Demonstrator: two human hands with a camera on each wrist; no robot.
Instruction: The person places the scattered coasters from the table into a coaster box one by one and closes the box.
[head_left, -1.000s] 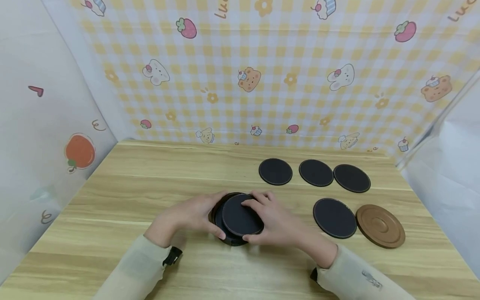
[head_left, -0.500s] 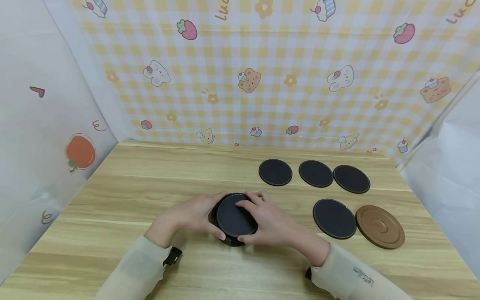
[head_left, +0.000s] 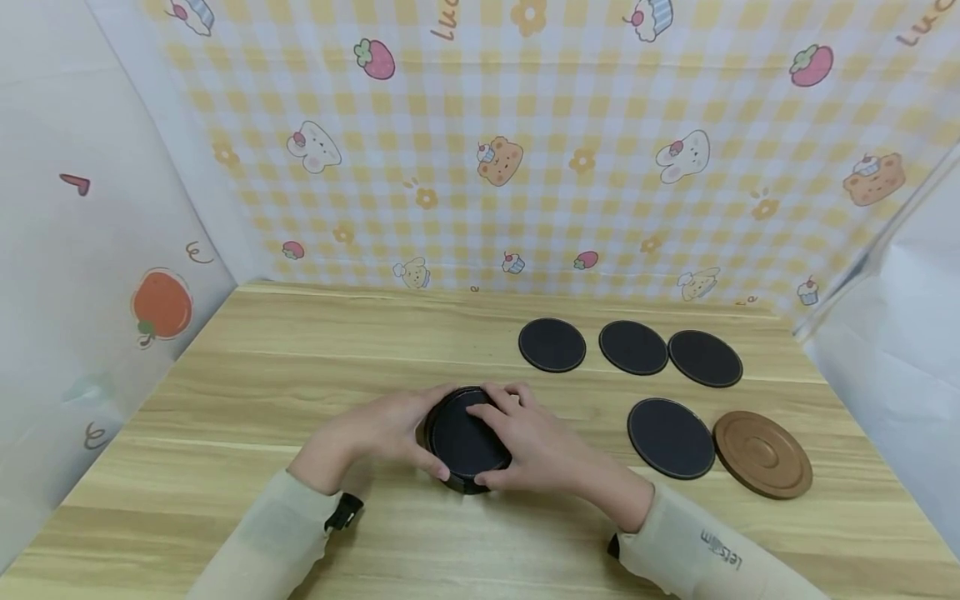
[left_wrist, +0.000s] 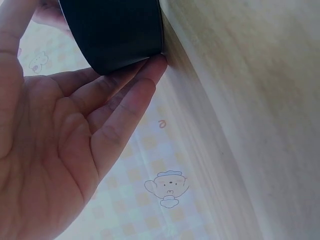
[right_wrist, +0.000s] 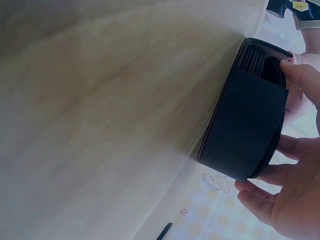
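Note:
A black round coaster holder (right_wrist: 242, 122) stands upright on the wooden table. My left hand (head_left: 386, 429) grips its left side, thumb at the front and fingers behind, as the left wrist view shows from low down. On top lies a black stitched coaster (head_left: 467, 433), flat within the holder's rim. My right hand (head_left: 536, 446) holds this coaster by its edge from the right, thumb near and fingers far. In the right wrist view, several coaster edges (right_wrist: 252, 60) show stacked through the holder's front slot, with my right thumb at the uppermost.
Loose black coasters lie to the right: one behind the holder (head_left: 552, 344), two touching at the back right (head_left: 633, 347), and another nearer (head_left: 671, 437). A brown round grooved disc (head_left: 762, 454) touches that nearer one. A checked cloth wall (head_left: 450, 167) closes the back.
My right hand has moved left with the coaster, which went from lying askew over the holder's right side to sitting level inside its rim. The left hand has stayed put.

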